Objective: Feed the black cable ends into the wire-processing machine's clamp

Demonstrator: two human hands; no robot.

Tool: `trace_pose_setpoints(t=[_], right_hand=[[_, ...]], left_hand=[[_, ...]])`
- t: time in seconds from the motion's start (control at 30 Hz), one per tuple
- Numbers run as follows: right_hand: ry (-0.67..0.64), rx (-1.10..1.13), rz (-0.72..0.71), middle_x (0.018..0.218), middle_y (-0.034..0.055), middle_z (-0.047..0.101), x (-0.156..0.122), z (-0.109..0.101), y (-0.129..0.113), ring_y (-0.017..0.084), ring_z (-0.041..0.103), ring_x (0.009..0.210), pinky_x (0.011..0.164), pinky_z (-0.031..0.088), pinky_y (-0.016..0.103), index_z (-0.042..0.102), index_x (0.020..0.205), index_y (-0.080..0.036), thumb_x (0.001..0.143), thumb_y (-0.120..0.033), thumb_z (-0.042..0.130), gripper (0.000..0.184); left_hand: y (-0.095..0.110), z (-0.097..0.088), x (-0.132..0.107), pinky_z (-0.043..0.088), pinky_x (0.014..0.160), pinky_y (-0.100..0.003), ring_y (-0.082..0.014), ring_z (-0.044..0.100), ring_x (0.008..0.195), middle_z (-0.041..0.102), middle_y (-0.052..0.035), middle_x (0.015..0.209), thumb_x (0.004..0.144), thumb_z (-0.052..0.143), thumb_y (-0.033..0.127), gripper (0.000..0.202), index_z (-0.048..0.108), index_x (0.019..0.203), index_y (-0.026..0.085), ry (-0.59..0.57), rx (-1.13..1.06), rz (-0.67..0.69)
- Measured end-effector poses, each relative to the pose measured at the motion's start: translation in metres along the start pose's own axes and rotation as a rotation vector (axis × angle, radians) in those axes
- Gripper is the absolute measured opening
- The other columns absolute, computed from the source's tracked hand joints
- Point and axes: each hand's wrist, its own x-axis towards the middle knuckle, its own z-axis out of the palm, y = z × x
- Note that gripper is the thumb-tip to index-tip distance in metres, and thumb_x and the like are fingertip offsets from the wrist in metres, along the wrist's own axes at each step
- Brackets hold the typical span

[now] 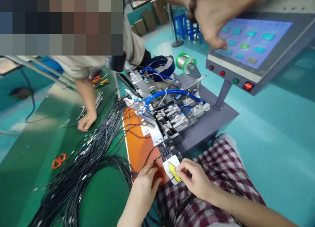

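My left hand (145,180) rests over the orange board (137,140), fingers curled at a thin black cable (161,157) that runs to the small clamp end of the machine (172,117). Its thumb is apart from the fingertips. My right hand (193,177) is closed in a pinch above a white plate with a yellow arrow (174,168); what lies between its fingertips is too small to make out. A large bundle of black cables (103,131) spreads over the green table beside the board.
A co-worker's hand (213,26) reaches to the touch screen (256,43); another hand (87,121) leans on the green table (103,197). Orange-handled scissors (59,161) lie at left. Blue tubes (167,92) and a wire spool (185,62) sit on the machine.
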Motion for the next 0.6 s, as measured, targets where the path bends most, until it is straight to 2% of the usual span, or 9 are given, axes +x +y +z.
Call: trace_pose_setpoints(t=[0.27,0.4,0.6], right_hand=[[-0.057,-0.041,-0.028,0.082,0.002,0.057,-0.007,0.019,-0.012,0.016,0.055,0.072,0.068,0.043,0.028,0.059,0.084,-0.021,0.099,-0.026,0.052,0.017],[-0.074,-0.068,-0.031,0.085,0.0025,0.057,-0.015,0.029,-0.008,0.016,0.053,0.071,0.066,0.043,0.027,0.061,0.089,-0.021,0.099,-0.031,0.054,0.016],[-0.11,-0.12,-0.038,0.088,0.0037,0.06,-0.022,0.035,0.004,0.017,0.055,0.073,0.069,0.044,0.029,0.062,0.094,-0.021,0.098,-0.035,0.057,0.015]], left_hand=[[-0.002,-0.023,-0.027,0.049,0.11,-0.044,-0.0292,0.06,0.127,0.058,-0.0144,0.142,0.086,0.063,0.015,0.019,0.067,0.104,0.017,0.066,-0.096,0.025],[-0.009,-0.026,-0.043,0.053,0.103,-0.043,-0.0308,0.064,0.117,0.064,-0.0165,0.125,0.085,0.069,0.025,0.022,0.066,0.103,0.013,0.112,-0.084,0.073],[-0.015,-0.034,-0.061,0.055,0.092,-0.038,-0.027,0.066,0.109,0.062,-0.0133,0.124,0.092,0.062,0.033,0.026,0.062,0.11,0.015,0.225,-0.078,0.092]])
